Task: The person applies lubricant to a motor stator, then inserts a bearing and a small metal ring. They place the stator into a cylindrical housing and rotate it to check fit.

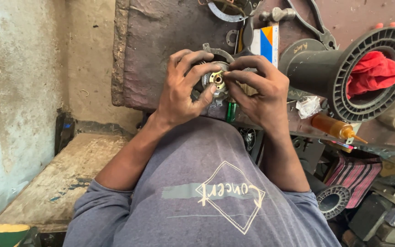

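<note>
I hold a small round metal motor part with a brass-coloured centre, close to my chest above the edge of a worn workbench. My left hand wraps it from the left, fingers curled over its top and thumb near the brass hub. My right hand grips it from the right, fingertips pressed on its rim. Copper windings show faintly under my right fingers. The rest of the part is hidden by both hands.
A big black plastic spool with a red cloth inside lies at the right. An amber squeeze bottle, an orange, blue and white box, metal rings and pliers lie on the bench. A plank sits at lower left.
</note>
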